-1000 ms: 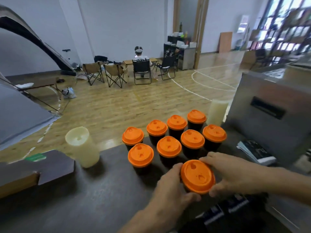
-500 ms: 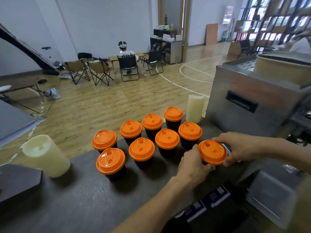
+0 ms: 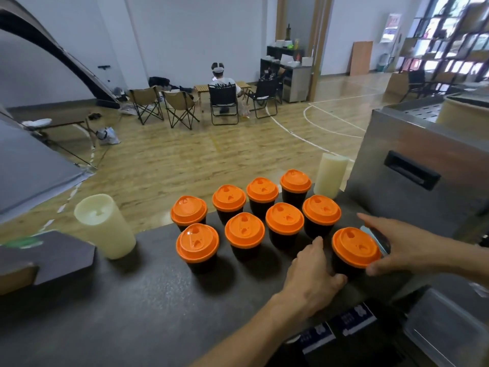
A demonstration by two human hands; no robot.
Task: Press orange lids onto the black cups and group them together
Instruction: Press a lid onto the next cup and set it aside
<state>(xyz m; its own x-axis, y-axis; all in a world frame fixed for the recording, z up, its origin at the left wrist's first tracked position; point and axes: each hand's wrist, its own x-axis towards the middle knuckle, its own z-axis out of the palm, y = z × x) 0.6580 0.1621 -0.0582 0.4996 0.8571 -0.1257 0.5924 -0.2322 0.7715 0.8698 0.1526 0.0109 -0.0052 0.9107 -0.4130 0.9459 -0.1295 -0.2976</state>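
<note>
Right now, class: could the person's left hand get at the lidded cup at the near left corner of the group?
Probably yes. The left hand rests beside the nearest lidded cup, and only bare counter lies between it and the corner cup.

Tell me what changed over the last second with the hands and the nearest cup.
The nearest cup was carried from in front of the person to the right end of the front row and set on the counter. The right hand has let go and opened beside it; the left hand has also come off the lid, its thumb at the cup's base. The other eight lidded cups kept their arrangement.
</note>
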